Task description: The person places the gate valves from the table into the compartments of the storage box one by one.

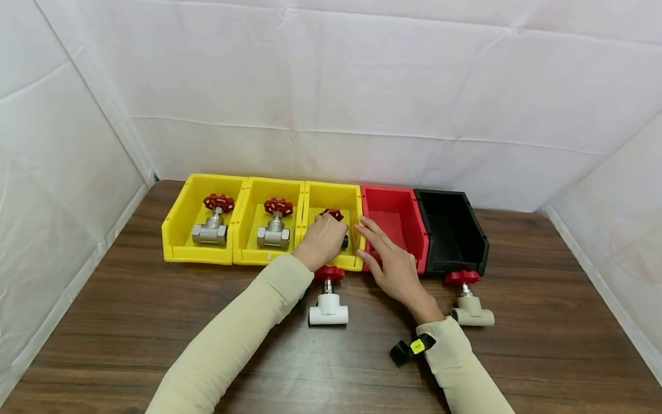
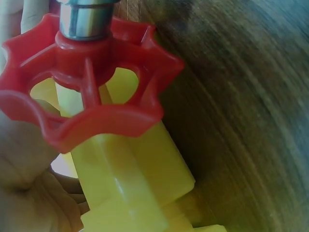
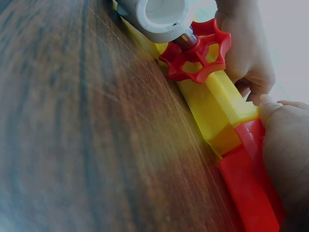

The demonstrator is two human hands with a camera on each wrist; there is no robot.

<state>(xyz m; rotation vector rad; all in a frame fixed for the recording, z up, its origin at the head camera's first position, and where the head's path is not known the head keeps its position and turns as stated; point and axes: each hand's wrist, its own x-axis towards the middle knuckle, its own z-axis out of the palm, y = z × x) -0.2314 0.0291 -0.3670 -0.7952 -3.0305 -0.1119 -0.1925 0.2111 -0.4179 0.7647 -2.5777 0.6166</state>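
Observation:
My left hand [image 1: 322, 237] reaches into the third yellow bin [image 1: 333, 190], its fingers curled round a valve with a red handwheel [image 1: 333, 214] and a dark pipe end [image 1: 345, 241]. The hand hides most of that valve's body. My right hand [image 1: 395, 270] has its fingers extended over the wall between this bin and the red bin [image 1: 388, 218], with fingertips right at the yellow rim. On the table under my left wrist stands a white tee-shaped valve [image 1: 328, 310]; its red handwheel [image 2: 91, 92] fills the left wrist view's upper left.
Two yellow bins [image 1: 176, 221] on the left each hold a metal valve [image 1: 209, 230] with a red handwheel. A black bin [image 1: 450, 230] ends the row on the right. In front of it stands a beige valve [image 1: 472, 310]. White sheeting [image 1: 331, 86] encloses the table.

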